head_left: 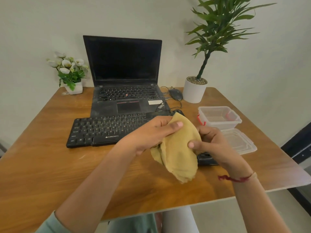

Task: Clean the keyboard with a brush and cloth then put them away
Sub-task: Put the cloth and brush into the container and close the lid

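Holding the yellow cloth [176,148] bunched between them, both hands meet above the table [50,165] near its right half. The left hand [151,133] grips the cloth's upper fold, thumb pressed on the near face and fingers wrapped behind. The right hand [212,142] pinches the other side lower down, its thumb also on the near face. The loose end of the cloth hangs towards six o'clock, and whether it touches the wood I cannot tell.

The keyboard [104,130] lies flat with its long axis running from nine to three o'clock, tilted slightly. Most of its keys sit at about ten o'clock from the hands, while its right end is hidden behind them and the cloth. The left hand is nearer to the exposed keys, so a wipe would likely sweep leftward along that axis. Both forearms reach in from six o'clock, with the wrists raised off the table.

At two o'clock from the hands stands an open clear container [218,116], with its lid [240,142] lying just beside it, closer to the right hand. A dark object [206,159] peeks out under the right hand. I cannot tell if it is the brush. An open laptop [122,64] stands beyond the keyboard at twelve o'clock.
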A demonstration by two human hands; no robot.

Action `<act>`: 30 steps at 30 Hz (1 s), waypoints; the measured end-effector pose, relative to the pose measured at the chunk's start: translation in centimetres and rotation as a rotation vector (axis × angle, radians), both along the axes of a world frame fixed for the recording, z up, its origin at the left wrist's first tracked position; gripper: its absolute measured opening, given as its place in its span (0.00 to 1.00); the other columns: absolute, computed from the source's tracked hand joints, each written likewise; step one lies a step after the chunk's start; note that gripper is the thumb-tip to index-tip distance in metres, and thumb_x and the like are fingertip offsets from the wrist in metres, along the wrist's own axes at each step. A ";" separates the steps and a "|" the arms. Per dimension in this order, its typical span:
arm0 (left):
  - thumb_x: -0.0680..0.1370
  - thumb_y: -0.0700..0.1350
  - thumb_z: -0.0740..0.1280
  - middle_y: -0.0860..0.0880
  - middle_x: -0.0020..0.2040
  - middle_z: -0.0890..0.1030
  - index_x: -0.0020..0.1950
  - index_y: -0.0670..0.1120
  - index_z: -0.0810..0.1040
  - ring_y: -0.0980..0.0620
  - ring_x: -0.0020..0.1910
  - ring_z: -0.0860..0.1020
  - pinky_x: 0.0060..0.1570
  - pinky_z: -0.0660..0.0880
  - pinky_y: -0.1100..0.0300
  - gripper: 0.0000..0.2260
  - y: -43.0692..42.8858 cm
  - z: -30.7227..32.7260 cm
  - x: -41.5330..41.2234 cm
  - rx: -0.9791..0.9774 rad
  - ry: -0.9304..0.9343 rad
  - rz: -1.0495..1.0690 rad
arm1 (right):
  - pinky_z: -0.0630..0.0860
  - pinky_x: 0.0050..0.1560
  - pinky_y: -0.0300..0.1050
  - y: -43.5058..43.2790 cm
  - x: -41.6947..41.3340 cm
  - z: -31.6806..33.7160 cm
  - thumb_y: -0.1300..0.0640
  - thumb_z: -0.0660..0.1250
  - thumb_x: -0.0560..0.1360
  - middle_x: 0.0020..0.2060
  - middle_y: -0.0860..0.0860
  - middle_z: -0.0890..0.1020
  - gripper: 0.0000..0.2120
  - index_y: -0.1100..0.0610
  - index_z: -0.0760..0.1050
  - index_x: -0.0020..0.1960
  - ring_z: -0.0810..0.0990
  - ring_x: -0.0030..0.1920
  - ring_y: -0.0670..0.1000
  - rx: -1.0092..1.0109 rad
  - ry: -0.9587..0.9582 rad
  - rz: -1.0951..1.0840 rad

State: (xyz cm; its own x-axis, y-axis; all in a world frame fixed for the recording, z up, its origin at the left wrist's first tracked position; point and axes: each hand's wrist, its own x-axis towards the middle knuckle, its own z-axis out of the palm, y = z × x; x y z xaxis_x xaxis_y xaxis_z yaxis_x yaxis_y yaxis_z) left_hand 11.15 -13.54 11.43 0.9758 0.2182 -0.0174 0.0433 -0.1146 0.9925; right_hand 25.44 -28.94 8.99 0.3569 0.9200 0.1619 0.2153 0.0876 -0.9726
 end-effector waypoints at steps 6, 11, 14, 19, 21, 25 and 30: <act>0.80 0.51 0.60 0.47 0.48 0.82 0.57 0.42 0.77 0.52 0.46 0.80 0.50 0.76 0.56 0.15 1.0 0.9 3.7 0.114 -0.026 0.113 | 0.75 0.35 0.36 -0.2 4.2 2.2 0.60 0.71 0.67 0.36 0.52 0.79 0.07 0.62 0.78 0.43 0.78 0.37 0.47 -0.066 -0.133 -0.176; 0.80 0.46 0.62 0.50 0.46 0.82 0.54 0.46 0.79 0.56 0.42 0.80 0.40 0.78 0.63 0.08 1.7 0.5 7.2 0.228 -0.041 0.082 | 0.74 0.37 0.34 -0.7 8.7 2.6 0.62 0.70 0.73 0.38 0.50 0.81 0.05 0.54 0.81 0.46 0.78 0.38 0.44 -0.108 -0.339 -0.339; 0.80 0.43 0.63 0.50 0.41 0.80 0.46 0.47 0.77 0.55 0.41 0.79 0.41 0.80 0.60 0.05 1.5 0.2 9.8 0.297 -0.027 0.067 | 0.72 0.35 0.34 -0.8 11.4 2.8 0.64 0.69 0.73 0.34 0.50 0.80 0.08 0.51 0.81 0.43 0.74 0.34 0.42 -0.087 -0.464 -0.468; 0.77 0.40 0.64 0.39 0.44 0.82 0.50 0.49 0.77 0.41 0.43 0.82 0.46 0.79 0.44 0.05 1.9 1.2 17.1 0.401 -0.118 0.146 | 0.72 0.41 0.37 -0.5 16.7 4.7 0.69 0.64 0.73 0.38 0.52 0.81 0.10 0.57 0.80 0.47 0.74 0.37 0.45 -0.047 -0.637 -0.623; 0.75 0.39 0.64 0.41 0.40 0.81 0.50 0.48 0.76 0.42 0.39 0.81 0.44 0.80 0.46 0.07 1.9 1.1 19.8 0.466 -0.106 0.177 | 0.73 0.44 0.35 -0.3 18.3 5.0 0.69 0.62 0.73 0.40 0.48 0.81 0.13 0.54 0.80 0.47 0.76 0.41 0.46 -0.066 -0.650 -0.664; 0.73 0.40 0.65 0.51 0.39 0.77 0.48 0.44 0.78 0.51 0.39 0.76 0.42 0.75 0.55 0.06 1.3 -0.3 23.0 0.601 -0.070 0.218 | 0.74 0.44 0.36 -0.4 20.7 3.7 0.69 0.60 0.73 0.43 0.52 0.81 0.13 0.56 0.80 0.47 0.78 0.46 0.52 -0.203 -0.699 -0.674; 0.73 0.43 0.66 0.47 0.32 0.73 0.36 0.42 0.74 0.51 0.32 0.71 0.35 0.67 0.57 0.07 0.8 -1.9 24.8 0.568 -0.037 0.183 | 0.70 0.38 0.30 -1.4 22.2 3.1 0.69 0.57 0.76 0.44 0.51 0.80 0.14 0.57 0.79 0.51 0.76 0.43 0.49 -0.270 -0.675 -0.659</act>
